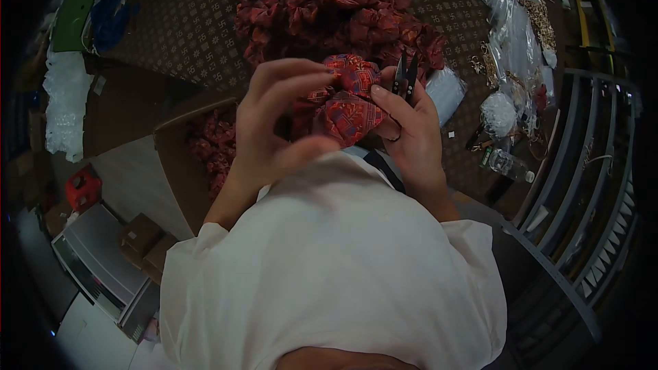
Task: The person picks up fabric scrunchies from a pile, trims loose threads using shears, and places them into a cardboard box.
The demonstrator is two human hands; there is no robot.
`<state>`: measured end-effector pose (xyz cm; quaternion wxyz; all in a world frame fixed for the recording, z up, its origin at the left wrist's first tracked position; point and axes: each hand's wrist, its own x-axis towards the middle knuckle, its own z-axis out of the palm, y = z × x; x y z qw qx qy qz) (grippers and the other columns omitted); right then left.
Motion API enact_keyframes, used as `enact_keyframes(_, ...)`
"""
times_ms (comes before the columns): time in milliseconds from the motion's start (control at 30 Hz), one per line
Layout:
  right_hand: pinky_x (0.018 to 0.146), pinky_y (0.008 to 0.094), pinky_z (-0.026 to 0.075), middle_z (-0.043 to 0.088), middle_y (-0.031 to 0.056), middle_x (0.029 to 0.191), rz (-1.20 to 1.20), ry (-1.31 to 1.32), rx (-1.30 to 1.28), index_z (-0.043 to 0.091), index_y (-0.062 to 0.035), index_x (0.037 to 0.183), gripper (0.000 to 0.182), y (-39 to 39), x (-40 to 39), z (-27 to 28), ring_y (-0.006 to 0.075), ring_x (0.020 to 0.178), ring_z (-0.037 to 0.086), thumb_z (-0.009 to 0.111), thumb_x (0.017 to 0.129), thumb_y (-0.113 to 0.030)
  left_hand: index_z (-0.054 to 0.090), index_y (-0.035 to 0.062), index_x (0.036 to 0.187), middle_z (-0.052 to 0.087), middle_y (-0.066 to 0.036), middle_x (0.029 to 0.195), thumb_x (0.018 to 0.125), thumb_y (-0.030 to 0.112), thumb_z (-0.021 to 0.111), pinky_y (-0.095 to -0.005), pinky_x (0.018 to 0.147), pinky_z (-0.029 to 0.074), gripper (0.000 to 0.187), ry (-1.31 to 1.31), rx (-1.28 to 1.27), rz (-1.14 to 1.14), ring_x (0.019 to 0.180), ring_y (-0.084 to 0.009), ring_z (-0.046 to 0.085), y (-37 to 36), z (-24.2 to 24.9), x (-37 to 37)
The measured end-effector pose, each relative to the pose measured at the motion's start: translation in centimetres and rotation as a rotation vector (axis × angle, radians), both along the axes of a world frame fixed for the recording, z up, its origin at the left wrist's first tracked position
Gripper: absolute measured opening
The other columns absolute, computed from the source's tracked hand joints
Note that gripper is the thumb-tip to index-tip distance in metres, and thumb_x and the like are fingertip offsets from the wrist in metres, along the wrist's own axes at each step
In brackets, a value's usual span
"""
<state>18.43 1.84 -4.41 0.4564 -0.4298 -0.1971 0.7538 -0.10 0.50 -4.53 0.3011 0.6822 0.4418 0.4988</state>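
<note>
Between my two hands is a puffed, gathered piece of red fabric [349, 118] with a blue and orange woven pattern. My right hand [419, 138] grips its right side with thumb and fingers. Black thread snips [405, 81] are also held in that hand, blades pointing up and away from me, and a dark finger loop shows by the palm. My left hand [264, 120] is at the fabric's left side, fingers curved and spread from the thumb, which is smeared by motion. Its fingertips overlap the fabric's upper left edge in this view.
A heap of similar dark red fabric pieces [329, 10] lies on the brown patterned table cover [181, 34] ahead. More fill a cardboard box [171, 164] at left. Clear plastic bags [510, 34] and a bottle [508, 164] lie right, beside a metal rack [576, 178].
</note>
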Motion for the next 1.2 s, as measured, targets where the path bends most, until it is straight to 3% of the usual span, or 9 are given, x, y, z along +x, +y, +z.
enact_keyframes(67, 0.041, 0.0170, 0.026, 0.051, -0.0016, 0.071, -0.010, 0.027, -0.004, 0.050, -0.0048, 0.098, 0.020, 0.4, 0.8, 0.2, 0.0007, 0.050, 0.037, 0.061, 0.081, -0.005, 0.061, 0.0048, 0.102, 0.055, -0.009, 0.104, 0.062, 0.022, 0.078, -0.0356, 0.081, 0.044, 0.046, 0.239, 0.160, -0.102, 0.098, -0.0244, 0.051, -0.2, 1.6, 1.6)
enact_keyframes(267, 0.044, 0.0178, 0.030, 0.050, -0.0017, 0.071, 0.032, 0.081, 0.016, 0.048, -0.0053, 0.102, 0.023, 1.1, 2.7, 0.3, 0.0027, 0.052, 0.040, 0.061, 0.083, -0.006, 0.064, 0.0028, 0.091, 0.057, -0.008, 0.092, 0.064, 0.002, 0.074, -0.0264, 0.061, 0.049, 0.028, 0.227, 0.096, -0.001, 0.078, -0.0186, 0.057, 0.7, 0.1, 3.8)
enact_keyframes(333, 0.050, 0.0186, 0.035, 0.050, -0.0016, 0.071, -0.049, -0.303, 0.287, 0.050, -0.0034, 0.102, 0.023, 1.1, 2.6, 1.1, 0.0052, 0.059, 0.045, 0.062, 0.083, -0.008, 0.064, 0.0021, 0.090, 0.058, -0.007, 0.089, 0.066, -0.001, 0.071, -0.0236, 0.056, 0.047, 0.024, 0.043, -0.061, -0.042, 0.073, -0.0150, 0.057, 0.5, 0.8, 4.0)
enact_keyframes(467, 0.056, 0.0192, 0.037, 0.050, -0.0024, 0.071, -0.041, -0.565, 0.660, 0.055, -0.0018, 0.095, 0.018, 0.9, 3.9, 1.9, 0.0064, 0.065, 0.048, 0.064, 0.082, -0.010, 0.065, 0.0001, 0.087, 0.058, -0.004, 0.082, 0.070, -0.005, 0.066, -0.0201, 0.052, 0.044, 0.017, -0.220, -0.476, -0.142, 0.067, -0.0075, 0.056, 0.4, 2.0, 3.5)
enact_keyframes(533, 0.056, 0.0194, 0.036, 0.049, -0.0028, 0.071, 0.203, -0.665, 0.873, 0.058, -0.0008, 0.084, 0.012, 1.1, 3.8, 2.7, 0.0056, 0.065, 0.047, 0.066, 0.080, -0.010, 0.065, -0.0001, 0.086, 0.058, -0.004, 0.081, 0.070, -0.005, 0.066, -0.0193, 0.052, 0.043, 0.017, -0.298, -0.517, -0.198, 0.065, -0.0071, 0.055, 0.3, 2.1, 3.3)
enact_keyframes(667, 0.056, 0.0195, 0.036, 0.049, -0.0012, 0.070, 0.404, -0.528, 0.776, 0.059, 0.0000, 0.079, 0.011, 1.0, 3.8, 2.8, 0.0053, 0.065, 0.047, 0.066, 0.078, -0.008, 0.066, -0.0005, 0.084, 0.057, -0.002, 0.076, 0.071, -0.003, 0.066, -0.0180, 0.051, 0.041, 0.014, -0.504, -0.681, -0.244, 0.060, -0.0057, 0.054, -0.1, 3.2, 2.4)
enact_keyframes(767, 0.055, 0.0200, 0.036, 0.050, 0.0008, 0.070, 0.390, -0.345, 0.464, 0.057, 0.0015, 0.077, 0.012, 0.8, 3.2, 3.2, 0.0058, 0.064, 0.046, 0.066, 0.078, -0.007, 0.066, 0.0001, 0.084, 0.058, 0.000, 0.072, 0.072, -0.002, 0.066, -0.0171, 0.051, 0.040, 0.013, -0.617, -0.838, -0.278, 0.060, -0.0047, 0.053, -0.5, 3.7, 1.4)
enact_keyframes(933, 0.053, 0.0225, 0.037, 0.049, 0.0040, 0.068, 0.169, -0.719, 0.922, 0.063, 0.0004, 0.095, 0.023, 0.4, 1.9, 4.3, 0.0107, 0.060, 0.047, 0.068, 0.074, -0.007, 0.065, 0.0002, 0.086, 0.060, 0.000, 0.071, 0.073, 0.002, 0.067, -0.0159, 0.052, 0.040, 0.013, -0.509, -0.863, -0.142, 0.060, -0.0032, 0.053, -1.1, 4.6, 0.9)
enact_keyframes(1200, 0.044, 0.0268, 0.038, 0.049, 0.0048, 0.066, 0.317, -1.080, 1.420, 0.063, -0.0075, 0.110, 0.045, -0.4, 2.2, 3.7, 0.0169, 0.054, 0.049, 0.072, 0.066, -0.013, 0.062, 0.0005, 0.087, 0.060, -0.002, 0.079, 0.074, 0.002, 0.065, -0.0159, 0.058, 0.044, 0.014, -0.629, -0.942, -0.165, 0.067, -0.0042, 0.055, -0.9, 4.4, -0.3)
